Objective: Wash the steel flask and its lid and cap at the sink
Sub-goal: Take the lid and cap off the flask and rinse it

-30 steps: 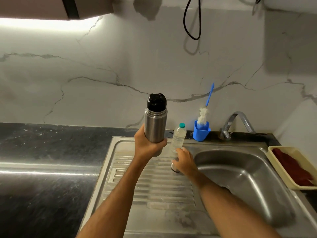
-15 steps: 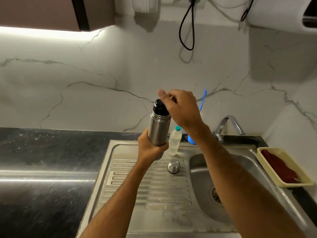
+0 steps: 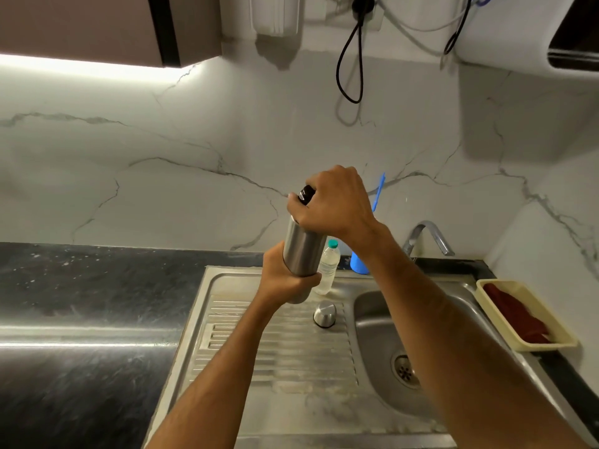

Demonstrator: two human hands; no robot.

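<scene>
I hold the steel flask (image 3: 303,251) upright above the drainboard, my left hand (image 3: 285,280) gripping its lower body. My right hand (image 3: 334,202) is curled over the top of the flask and grips its black lid (image 3: 306,193), of which only a small part shows between the fingers. The steel cap (image 3: 324,315) stands mouth down on the ribbed drainboard (image 3: 259,345), just left of the sink basin (image 3: 376,322).
A small clear plastic bottle (image 3: 328,268) with a teal top stands behind the flask. A blue holder (image 3: 358,264) with a brush, its blue handle (image 3: 378,191) sticking up, sits by the tap (image 3: 424,236). A cream tray (image 3: 564,341) with red cloth lies right of the basin. Dark countertop (image 3: 81,312) lies left.
My right hand left the cap on the drainboard, rose to the flask top and now closes round the black lid. The view has tilted upward.
</scene>
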